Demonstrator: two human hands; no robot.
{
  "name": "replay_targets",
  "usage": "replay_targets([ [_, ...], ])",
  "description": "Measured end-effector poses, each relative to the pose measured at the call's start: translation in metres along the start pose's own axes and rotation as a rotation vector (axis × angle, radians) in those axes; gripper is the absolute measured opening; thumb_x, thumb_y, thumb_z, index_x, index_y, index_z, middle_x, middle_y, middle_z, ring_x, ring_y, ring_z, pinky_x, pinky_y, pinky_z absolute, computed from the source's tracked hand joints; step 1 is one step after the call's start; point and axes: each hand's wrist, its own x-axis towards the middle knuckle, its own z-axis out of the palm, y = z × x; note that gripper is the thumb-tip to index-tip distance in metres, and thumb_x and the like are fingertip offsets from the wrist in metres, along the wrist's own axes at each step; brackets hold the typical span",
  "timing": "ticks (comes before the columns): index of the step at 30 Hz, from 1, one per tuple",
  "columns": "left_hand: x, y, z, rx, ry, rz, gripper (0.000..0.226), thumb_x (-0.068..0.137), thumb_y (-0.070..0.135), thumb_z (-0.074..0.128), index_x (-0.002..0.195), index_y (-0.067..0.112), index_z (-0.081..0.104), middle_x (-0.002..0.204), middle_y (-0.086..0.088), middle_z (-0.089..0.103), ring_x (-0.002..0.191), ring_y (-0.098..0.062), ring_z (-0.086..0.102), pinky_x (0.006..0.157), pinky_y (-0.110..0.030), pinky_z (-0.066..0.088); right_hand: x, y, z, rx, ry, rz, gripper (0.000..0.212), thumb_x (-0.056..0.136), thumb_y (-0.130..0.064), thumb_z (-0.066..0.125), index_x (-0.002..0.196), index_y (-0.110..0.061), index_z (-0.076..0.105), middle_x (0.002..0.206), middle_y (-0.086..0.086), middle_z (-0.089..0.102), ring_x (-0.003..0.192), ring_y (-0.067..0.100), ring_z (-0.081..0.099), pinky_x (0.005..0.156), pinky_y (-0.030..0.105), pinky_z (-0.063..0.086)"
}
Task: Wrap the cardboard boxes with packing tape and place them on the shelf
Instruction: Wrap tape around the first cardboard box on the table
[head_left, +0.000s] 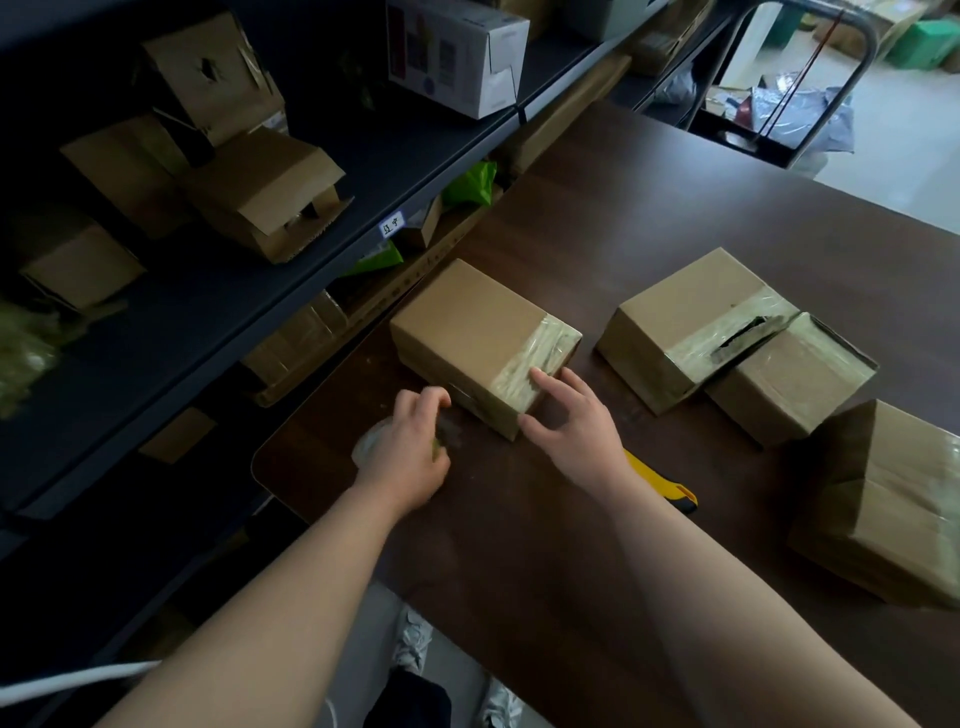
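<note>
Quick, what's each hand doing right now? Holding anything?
Left hand: grips the tape roll.
Right hand: open, fingers resting on the taped end of the box.

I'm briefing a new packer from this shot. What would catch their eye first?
Both hands meet at a cardboard box near the table's left edge: the right hand presses its taped end while the left hand holds a tape roll beside its near corner. Three more taped boxes lie to the right, and a dark shelf on the left carries battered cartons.
</note>
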Motion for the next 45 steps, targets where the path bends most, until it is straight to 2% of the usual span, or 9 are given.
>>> replay_targets([
  [7,-0.007,0.002,0.015,0.254,-0.183,0.129,0.043,0.085,0.042,0.066,0.120,0.031,0.042,0.126,0.001,0.040,0.098,-0.017,0.057,0.073,-0.029,0.045,0.015,0.002,-0.028,-0.079,-0.033,-0.004,0.060,0.087,-0.021,0.065,0.143,-0.035,0.049,0.159,-0.005,0.030,0.144,0.019,0.032,0.110,0.028,0.029],
  [13,0.027,0.024,-0.025,0.183,0.274,0.179,0.019,0.092,0.044,0.043,0.087,0.026,0.047,0.085,0.006,0.050,0.067,-0.007,0.045,0.053,-0.021,0.029,0.023,-0.004,-0.040,0.014,0.028,0.008,0.049,0.091,-0.009,0.048,0.135,-0.026,0.059,0.156,-0.002,0.035,0.141,0.015,0.035,0.108,0.022,0.030],
  [16,0.071,0.030,-0.038,0.102,0.294,0.168,0.024,0.097,0.037,0.044,0.114,0.023,0.055,0.117,0.001,0.055,0.105,-0.015,0.052,0.085,-0.029,0.044,0.042,-0.018,-0.039,0.038,0.143,-0.003,0.045,0.100,-0.016,0.039,0.144,-0.020,0.049,0.155,-0.001,0.038,0.144,0.014,0.030,0.117,0.027,0.024],
  [20,0.126,0.024,-0.038,0.230,0.104,0.149,0.047,0.101,0.038,0.032,0.147,0.026,0.032,0.155,0.000,0.030,0.145,-0.022,0.020,0.115,-0.044,0.019,0.081,-0.038,-0.028,-0.086,0.204,0.006,0.048,0.106,-0.031,0.029,0.152,-0.017,0.031,0.160,0.002,0.028,0.149,0.017,0.018,0.122,0.031,0.014],
  [24,0.161,0.015,-0.023,0.329,-0.017,0.142,0.050,0.102,0.044,0.020,0.150,0.033,0.021,0.159,0.004,0.021,0.148,-0.021,0.007,0.117,-0.047,0.006,0.124,-0.043,-0.011,-0.308,0.184,0.035,0.054,0.106,-0.040,0.019,0.154,-0.016,0.023,0.162,0.005,0.021,0.151,0.021,0.011,0.122,0.036,0.007],
  [31,0.166,0.009,-0.017,0.293,0.052,0.254,0.056,0.096,0.046,0.013,0.144,0.028,0.035,0.142,-0.001,0.043,0.133,-0.022,0.031,0.112,-0.041,0.024,0.148,-0.034,0.016,-0.525,0.166,0.134,0.065,0.100,-0.053,0.006,0.150,-0.024,0.035,0.161,-0.001,0.026,0.151,0.022,0.010,0.121,0.046,0.002],
  [35,0.163,0.011,-0.018,0.274,0.048,0.222,0.050,0.099,0.044,0.019,0.144,0.030,0.034,0.142,0.000,0.042,0.133,-0.022,0.030,0.112,-0.040,0.021,0.136,-0.034,0.013,-0.487,0.162,0.161,0.064,0.100,-0.053,0.004,0.155,-0.024,0.021,0.164,-0.001,0.012,0.152,0.017,0.002,0.120,0.037,-0.003],
  [42,0.163,0.013,-0.017,0.274,0.033,0.213,0.050,0.099,0.044,0.018,0.144,0.030,0.033,0.142,-0.002,0.042,0.133,-0.023,0.030,0.112,-0.041,0.020,0.105,-0.037,0.012,-0.271,0.229,0.269,0.057,0.102,-0.051,0.014,0.155,-0.031,0.014,0.164,-0.005,0.013,0.141,0.022,0.036,0.105,0.041,0.040],
  [45,0.162,0.016,-0.019,0.257,0.037,0.161,0.050,0.100,0.043,0.018,0.145,0.029,0.031,0.144,-0.003,0.040,0.134,-0.023,0.029,0.112,-0.041,0.021,0.090,-0.033,0.005,-0.202,0.313,0.287,0.054,0.103,-0.048,0.024,0.153,-0.031,0.024,0.158,-0.007,0.030,0.132,0.021,0.047,0.093,0.038,0.045],
])
